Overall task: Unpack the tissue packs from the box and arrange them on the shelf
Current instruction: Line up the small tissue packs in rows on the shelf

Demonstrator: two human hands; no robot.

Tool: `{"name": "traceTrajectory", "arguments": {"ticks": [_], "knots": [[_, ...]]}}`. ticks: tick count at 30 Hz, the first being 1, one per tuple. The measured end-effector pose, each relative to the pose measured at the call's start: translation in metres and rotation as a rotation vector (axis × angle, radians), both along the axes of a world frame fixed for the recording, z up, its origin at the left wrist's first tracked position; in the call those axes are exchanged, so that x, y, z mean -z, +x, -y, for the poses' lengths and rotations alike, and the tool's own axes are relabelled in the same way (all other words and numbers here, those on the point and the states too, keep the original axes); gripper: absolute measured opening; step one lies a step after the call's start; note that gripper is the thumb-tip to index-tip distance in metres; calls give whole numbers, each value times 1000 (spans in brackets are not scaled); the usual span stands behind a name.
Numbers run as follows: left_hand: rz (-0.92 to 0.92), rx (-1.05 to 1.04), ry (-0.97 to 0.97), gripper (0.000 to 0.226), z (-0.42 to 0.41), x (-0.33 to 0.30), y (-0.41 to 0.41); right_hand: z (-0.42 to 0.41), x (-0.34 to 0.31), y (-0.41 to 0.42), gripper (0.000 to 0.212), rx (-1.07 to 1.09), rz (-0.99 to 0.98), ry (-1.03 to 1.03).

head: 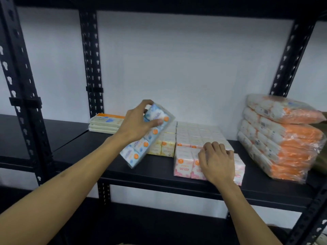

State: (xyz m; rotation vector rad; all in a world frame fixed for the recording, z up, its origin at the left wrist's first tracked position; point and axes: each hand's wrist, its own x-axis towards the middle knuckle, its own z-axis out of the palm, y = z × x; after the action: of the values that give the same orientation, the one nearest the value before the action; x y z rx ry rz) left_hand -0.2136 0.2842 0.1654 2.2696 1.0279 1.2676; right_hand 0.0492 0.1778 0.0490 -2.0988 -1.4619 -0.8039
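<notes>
A plain white wall (pixel 185 68) fills the view behind the black metal racking, evenly lit with a faint bluish cast and no visible shadow edges. Slotted black uprights frame the bay: one thick post (pixel 19 96) at the near left, a narrower one (pixel 91 64) farther back against the wall, and a third (pixel 290 55) leaning in from the right (the wide lens bends all of them). A dark upper board (pixel 159 4) runs across the top. Below the main level the space is dim, with a strip of white wall (pixel 162 195) showing under the front rail.
</notes>
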Motion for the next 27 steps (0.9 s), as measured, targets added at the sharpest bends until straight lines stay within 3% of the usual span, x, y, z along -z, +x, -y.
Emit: {"name": "traceTrajectory", "arguments": {"ticks": [3,5,7,11,13,17,21,27], "knots": [[-79,109,2,81,0,-3,-7,0,1,0,39,-2,-5,15],[-284,91,115,70,-6,-3,-11,-1,1,-1,40,-5,-7,28],[-454,-6,108,62,-8,-11,-17,-1,1,-1,40,-12,-12,39],[-643,-102,155,108,-4,-23,-26,-1,2,-2,40,-5,-16,31],[-617,-148,213,107,3,-22,-25,-1,2,-2,40,-10,-22,25],[-359,-238,215,96,7,-5,-33,1,1,-2,38,-14,-34,25],[-194,-453,239,90,14,16,-49,3,3,-5,39,-14,-35,41],[-51,-507,-119,86,24,63,-52,5,0,-4,41,-21,-36,27]]}}
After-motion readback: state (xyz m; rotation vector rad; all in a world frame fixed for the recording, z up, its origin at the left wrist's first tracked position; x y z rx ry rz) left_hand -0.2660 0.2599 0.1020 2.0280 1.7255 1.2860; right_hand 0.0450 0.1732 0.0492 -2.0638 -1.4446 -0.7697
